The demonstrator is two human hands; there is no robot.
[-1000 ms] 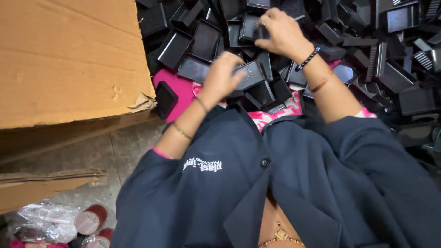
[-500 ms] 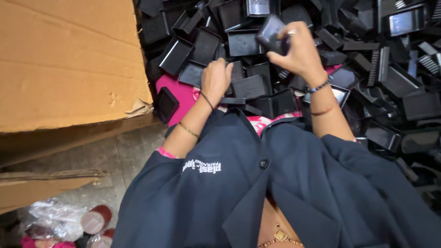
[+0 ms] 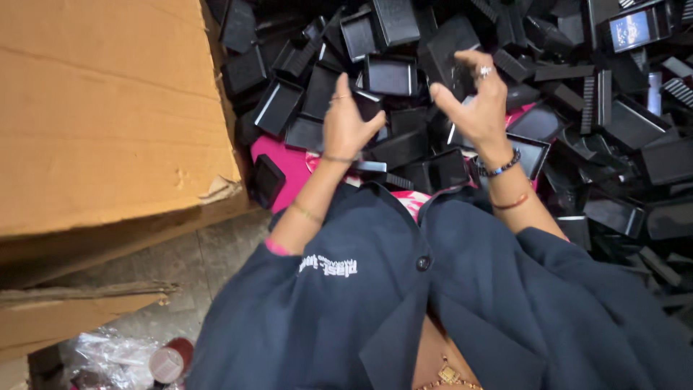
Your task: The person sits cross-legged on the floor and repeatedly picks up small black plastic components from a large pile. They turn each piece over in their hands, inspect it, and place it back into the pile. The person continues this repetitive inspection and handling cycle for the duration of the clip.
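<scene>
Over heaped black trays [image 3: 390,76], left hand [image 3: 345,126] pinches one; right hand [image 3: 473,108] fingers spread, empty.

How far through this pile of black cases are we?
Done: no finished or set-aside batch shows. In hand: the left hand and right hand are raised over the pile of black cases, each against a black piece; grip unclear. Left: a deep heap, spread over the pink cloth beside the cardboard box.
</scene>
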